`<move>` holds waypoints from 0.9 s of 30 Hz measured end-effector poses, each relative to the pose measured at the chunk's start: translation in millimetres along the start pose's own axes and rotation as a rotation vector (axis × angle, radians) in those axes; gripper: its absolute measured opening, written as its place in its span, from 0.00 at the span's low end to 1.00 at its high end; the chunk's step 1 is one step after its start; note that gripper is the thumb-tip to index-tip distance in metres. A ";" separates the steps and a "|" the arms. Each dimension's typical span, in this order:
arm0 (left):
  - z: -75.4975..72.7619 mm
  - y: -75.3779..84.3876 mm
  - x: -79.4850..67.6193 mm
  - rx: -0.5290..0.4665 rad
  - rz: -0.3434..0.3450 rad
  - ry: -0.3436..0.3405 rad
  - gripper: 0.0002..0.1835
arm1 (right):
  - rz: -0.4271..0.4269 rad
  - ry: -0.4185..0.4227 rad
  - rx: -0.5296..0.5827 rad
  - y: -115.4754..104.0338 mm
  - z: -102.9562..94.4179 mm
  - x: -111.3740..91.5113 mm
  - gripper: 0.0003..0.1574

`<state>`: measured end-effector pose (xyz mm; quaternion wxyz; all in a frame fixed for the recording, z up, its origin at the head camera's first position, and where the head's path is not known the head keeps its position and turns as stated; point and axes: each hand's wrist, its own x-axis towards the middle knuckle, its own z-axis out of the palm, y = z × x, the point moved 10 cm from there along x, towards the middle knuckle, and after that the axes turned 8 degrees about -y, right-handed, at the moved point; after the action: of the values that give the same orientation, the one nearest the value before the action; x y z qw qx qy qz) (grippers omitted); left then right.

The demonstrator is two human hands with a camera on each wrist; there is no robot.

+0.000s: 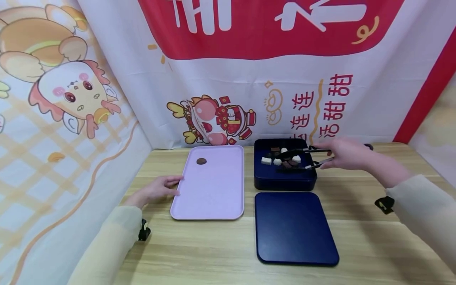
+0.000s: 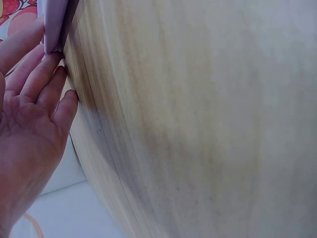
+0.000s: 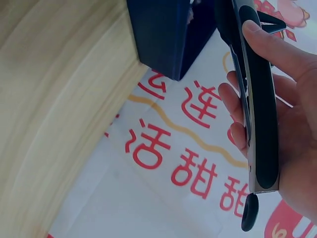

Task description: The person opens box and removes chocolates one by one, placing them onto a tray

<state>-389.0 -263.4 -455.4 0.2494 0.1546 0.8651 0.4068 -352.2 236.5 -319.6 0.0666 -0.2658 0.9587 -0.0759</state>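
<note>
My left hand (image 1: 160, 188) rests its fingertips against the left edge of a pale purple tray (image 1: 213, 190), fingers mostly straight. One round brown chocolate (image 1: 201, 161) lies near the tray's back left corner. With my right hand (image 1: 343, 153) I hold black and silver tongs (image 3: 262, 114), the thumb along one arm and fingers round the other. Their black tips reach into a dark blue box (image 1: 285, 185), spread around several white and brown chocolates. A white chocolate piece (image 1: 266, 160) sits to the left of the tips.
A dark blue flat lid (image 1: 295, 229) lies on the wooden table (image 1: 210, 249) in front of the box. Printed cloth (image 1: 278, 83) hangs right behind the table, and more patterned cloth (image 1: 71, 166) closes off the left side.
</note>
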 end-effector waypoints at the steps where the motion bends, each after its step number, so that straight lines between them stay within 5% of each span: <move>1: -0.1 0.5 -0.5 0.007 0.006 0.000 0.35 | 0.003 0.000 -0.018 -0.9 1.9 2.5 0.42; 20: -1.9 -0.7 0.8 0.016 0.004 0.007 0.35 | 0.052 -0.030 -0.046 -1.5 28.4 46.1 0.46; 27: 0.1 -1.6 1.5 0.044 -0.017 -0.003 0.36 | 0.042 -0.049 -0.024 -1.6 33.3 48.0 0.45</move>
<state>-390.2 -263.7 -457.1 0.2507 0.1532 0.8748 0.3852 -386.6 206.5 -356.1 0.0884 -0.2480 0.9631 -0.0566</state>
